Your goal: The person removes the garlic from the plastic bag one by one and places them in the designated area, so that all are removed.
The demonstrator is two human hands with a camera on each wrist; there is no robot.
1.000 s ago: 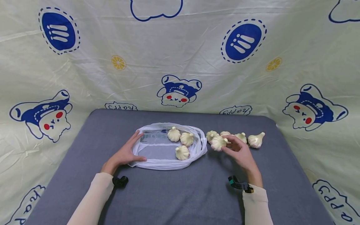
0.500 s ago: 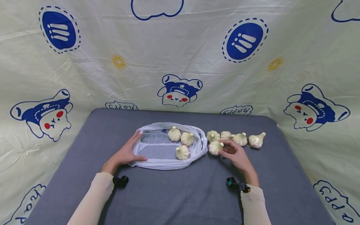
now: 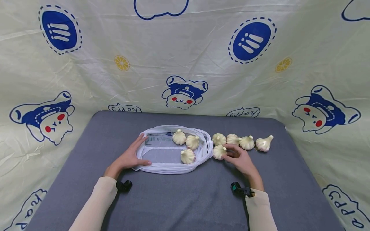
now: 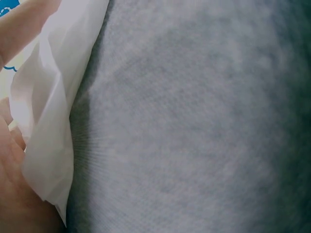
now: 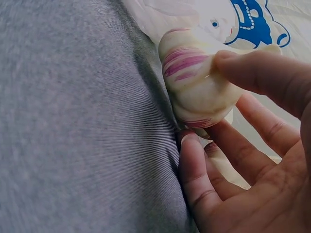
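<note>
In the head view a white plastic bag (image 3: 170, 168) lies with its mouth spread wide. Inside it, toward the right, are three garlic bulbs (image 3: 188, 156). My left hand (image 3: 130, 158) is at the bag's left end, thumb and fingers spread against the rim. White film (image 4: 51, 121) crosses in front of that hand in the left wrist view. My right hand (image 3: 242, 160) pinches another garlic bulb (image 3: 219, 152) just outside the bag's right edge. The right wrist view shows the thumb on this purple-streaked bulb (image 5: 194, 82), with fingers below it.
Several more garlic bulbs (image 3: 246, 142) sit in a row right of the bag, behind my right hand. A grey cloth (image 3: 179, 202) covers the table. Behind it hangs a pale printed curtain (image 3: 141, 89).
My right hand has moved left with its garlic bulb, toward the bag's right edge, uncovering the bulbs behind. The left hand and the bag have stayed in place.
</note>
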